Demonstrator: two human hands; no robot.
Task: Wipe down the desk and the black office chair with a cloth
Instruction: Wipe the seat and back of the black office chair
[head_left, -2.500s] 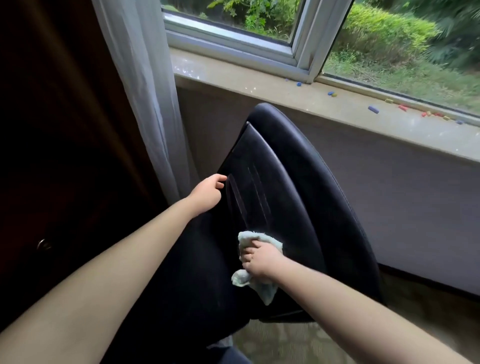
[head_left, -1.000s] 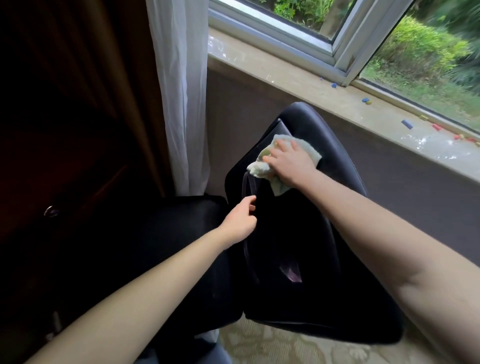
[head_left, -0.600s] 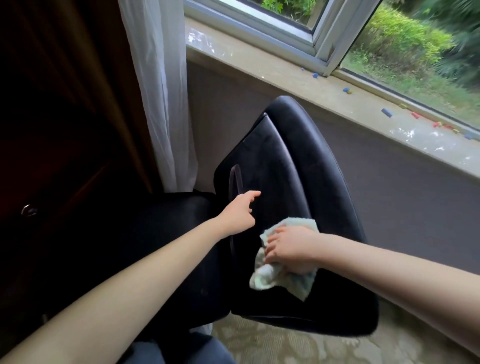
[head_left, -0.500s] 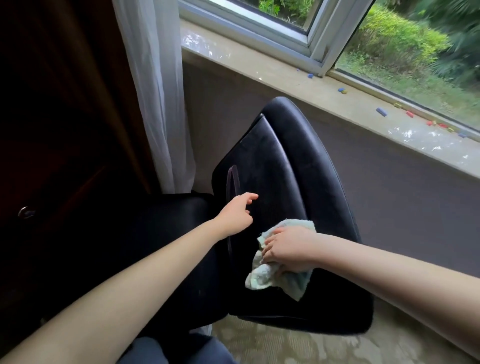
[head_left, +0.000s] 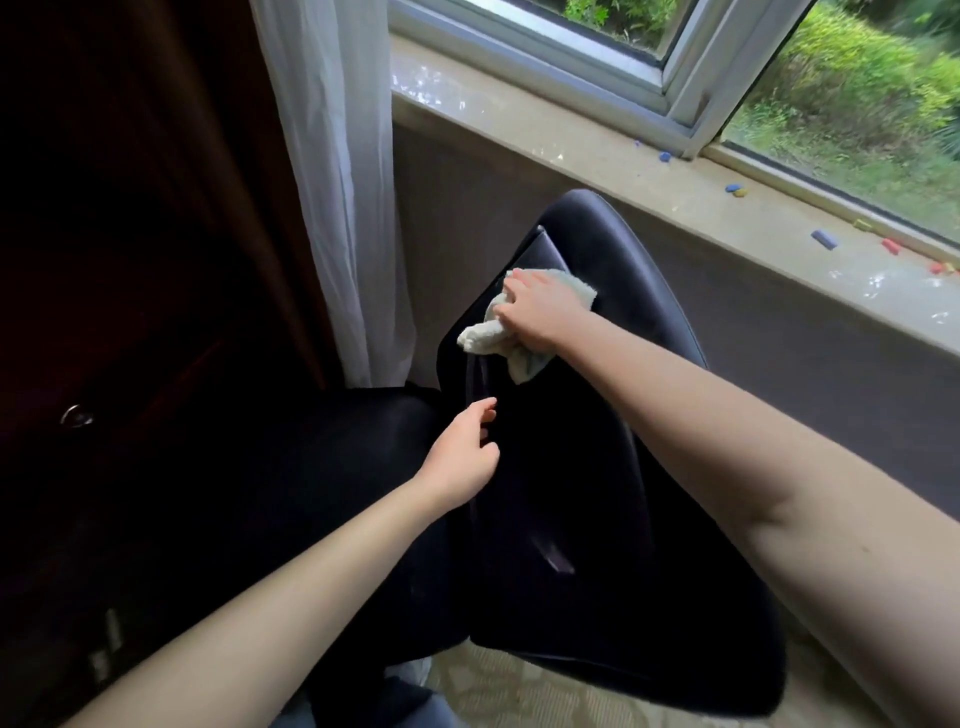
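The black office chair (head_left: 587, 499) stands below the window, its backrest facing me and its seat to the left. My right hand (head_left: 537, 309) grips a crumpled pale green cloth (head_left: 485, 332) and presses it against the upper part of the backrest, near the top edge. My left hand (head_left: 462, 457) holds the left edge of the backrest lower down, thumb on the near side and fingers curled round the rim. The desk is a dark wooden mass at the left, too dim to make out.
A white curtain (head_left: 337, 182) hangs just left of the chair. The stone windowsill (head_left: 623, 171) behind carries small coloured bits (head_left: 823, 239). Dark wooden furniture with a round metal knob (head_left: 77, 415) fills the left. Patterned carpet (head_left: 519, 691) shows under the chair.
My right hand has swept the cloth up the backrest from its lower part to near the top. My left hand has stayed on the backrest's left edge.
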